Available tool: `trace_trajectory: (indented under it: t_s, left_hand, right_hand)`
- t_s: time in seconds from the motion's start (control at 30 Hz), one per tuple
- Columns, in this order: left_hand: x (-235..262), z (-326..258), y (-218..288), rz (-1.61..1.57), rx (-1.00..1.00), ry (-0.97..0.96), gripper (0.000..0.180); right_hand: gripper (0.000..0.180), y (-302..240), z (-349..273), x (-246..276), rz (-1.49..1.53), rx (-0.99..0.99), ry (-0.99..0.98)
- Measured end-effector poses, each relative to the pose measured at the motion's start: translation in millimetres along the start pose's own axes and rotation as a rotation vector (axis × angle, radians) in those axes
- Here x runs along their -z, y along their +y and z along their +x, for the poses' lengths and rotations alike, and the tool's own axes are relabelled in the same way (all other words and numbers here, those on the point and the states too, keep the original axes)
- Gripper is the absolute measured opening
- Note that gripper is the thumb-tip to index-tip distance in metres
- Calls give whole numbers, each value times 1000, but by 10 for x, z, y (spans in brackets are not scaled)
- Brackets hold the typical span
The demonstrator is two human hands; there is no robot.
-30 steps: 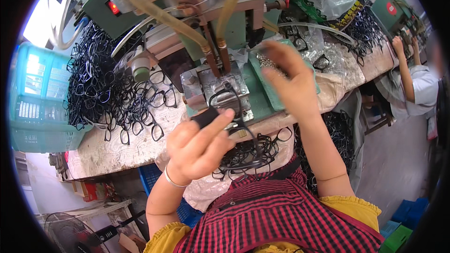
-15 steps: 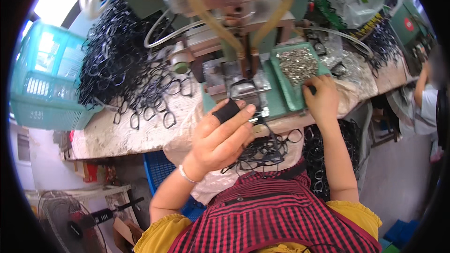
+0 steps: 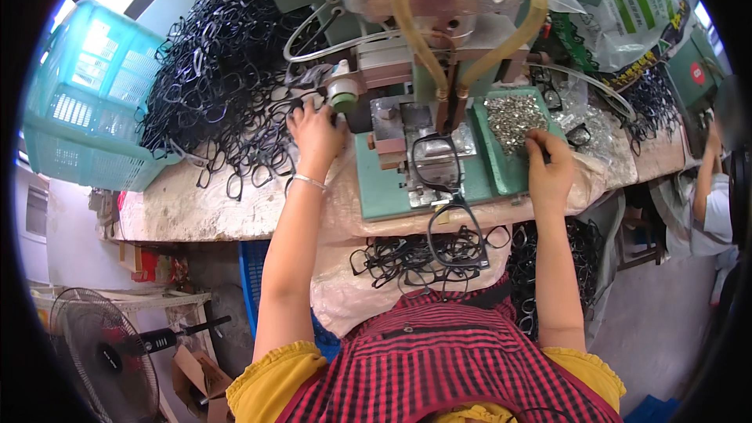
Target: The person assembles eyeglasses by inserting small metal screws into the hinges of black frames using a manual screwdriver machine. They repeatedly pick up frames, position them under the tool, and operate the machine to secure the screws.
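Observation:
A black eyeglass frame (image 3: pixel 454 202) sits under the machine's press head, one rim on the metal fixture (image 3: pixel 470 143) and the other over the front edge of the green base. No hand is on it. My left hand (image 3: pixel 317 139) reaches to the near side of a heap of dark eyeglass frames (image 3: pixel 205 82), beside a green-tipped cylinder (image 3: pixel 343 98); its fingers are apart. My right hand (image 3: pixel 551 172) is at a green tray (image 3: pixel 513 182) of small silvery metal parts (image 3: pixel 513 120). Its fingers are curled together at the parts, and what they pinch is too small to make out.
More frames (image 3: pixel 407 258) lie on cloth over my lap. A turquoise basket (image 3: pixel 94 102) stands far left, a fan (image 3: pixel 106 356) below it. Hoses (image 3: pixel 403 8) loop down to the press head. Plastic bags (image 3: pixel 627 16) are at the back right; another person (image 3: pixel 714 196) is further right.
My left hand has left the eyeglass frame at the fixture and moved left to the heap. My right hand's fingertips now reach among the tray's parts. The whole view has shifted.

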State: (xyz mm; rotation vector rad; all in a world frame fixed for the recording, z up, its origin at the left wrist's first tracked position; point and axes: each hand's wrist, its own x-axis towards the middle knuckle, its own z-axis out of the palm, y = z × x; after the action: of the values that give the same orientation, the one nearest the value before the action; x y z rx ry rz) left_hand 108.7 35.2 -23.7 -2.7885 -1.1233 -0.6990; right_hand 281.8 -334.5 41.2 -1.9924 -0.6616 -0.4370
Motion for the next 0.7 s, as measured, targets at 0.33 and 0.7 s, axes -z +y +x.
trace_trajectory:
  t_s: [0.33, 0.7]
  left_hand:
    - [899, -299, 44, -1119, 308, 73, 31]
    - [878, -789, 293, -1486, 435, 222, 8]
  right_hand:
    - [15, -328, -258, 505, 95, -73, -95]
    - [38, -1091, 150, -317, 781, -119, -247]
